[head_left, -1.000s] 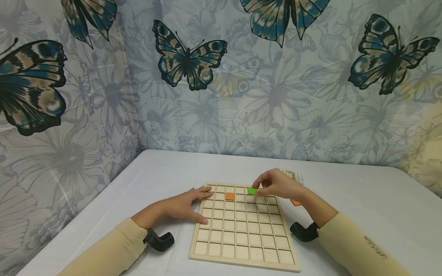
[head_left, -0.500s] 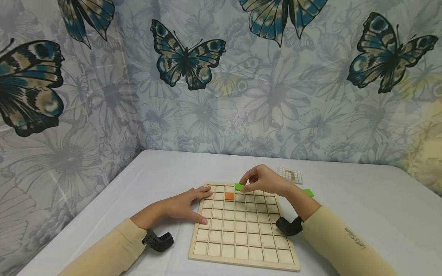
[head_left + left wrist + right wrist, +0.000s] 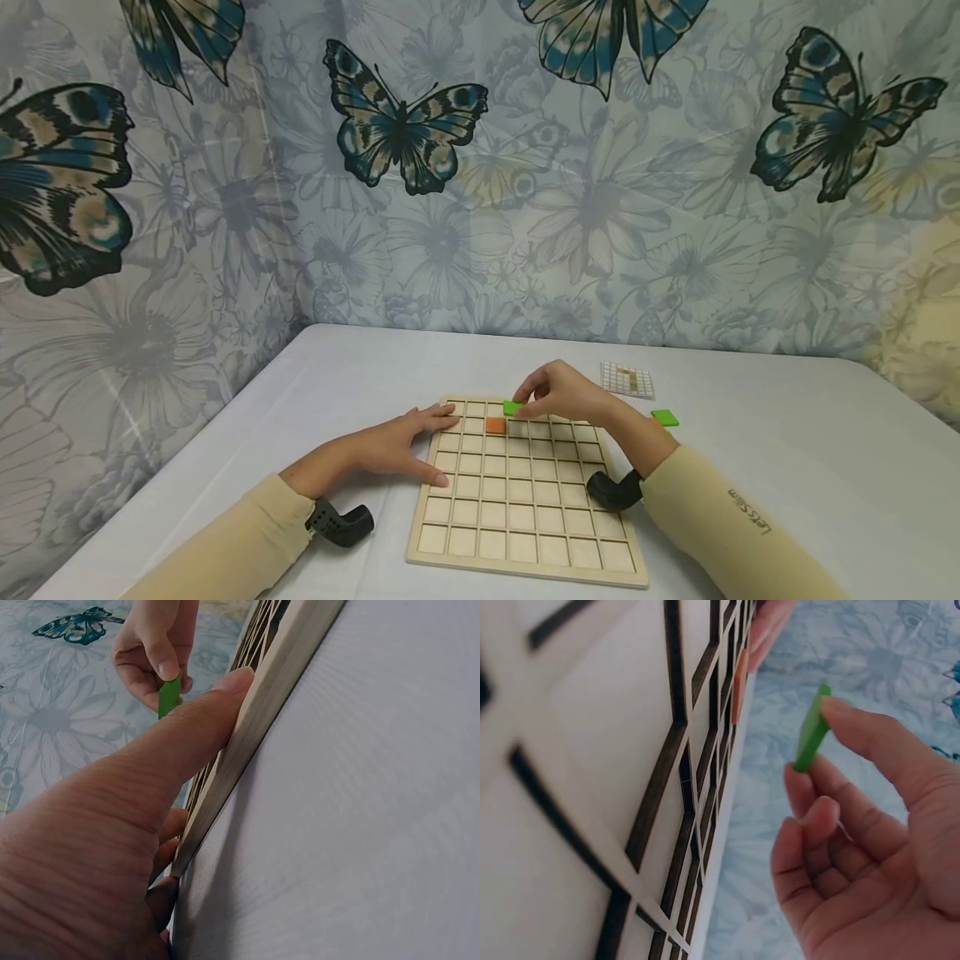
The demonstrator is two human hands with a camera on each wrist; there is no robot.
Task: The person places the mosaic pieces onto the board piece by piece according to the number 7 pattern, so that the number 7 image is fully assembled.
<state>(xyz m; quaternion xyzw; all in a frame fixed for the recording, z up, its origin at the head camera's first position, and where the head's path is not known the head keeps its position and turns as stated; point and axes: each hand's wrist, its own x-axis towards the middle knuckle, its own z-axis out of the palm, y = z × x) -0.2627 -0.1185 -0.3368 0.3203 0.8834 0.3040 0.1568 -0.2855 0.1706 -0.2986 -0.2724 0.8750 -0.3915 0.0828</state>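
Note:
A wooden grid board (image 3: 522, 547) lies on the table. My left hand (image 3: 390, 442) rests along its left edge, fingers and thumb spread; in the left wrist view its thumb (image 3: 235, 681) touches the rim. Over the board's far part, my right hand (image 3: 566, 393) pinches a green square tile (image 3: 512, 408) between thumb and fingers. The right wrist view has this green tile (image 3: 812, 731) tilted and apart from the grid. One orange tile (image 3: 496, 426) sits in a cell of the second row from the far edge, just nearer than the held tile.
Right of the board lies another green tile (image 3: 664, 417), with a bit of orange beside it mostly hidden by the right forearm. Behind them is a small printed grid card (image 3: 627, 380). A butterfly-patterned cloth (image 3: 450, 250) hangs behind the white table.
My right hand has moved left across the board's far side with the green tile, bringing the loose green tile at the right into sight. The left hand stays on the edge.

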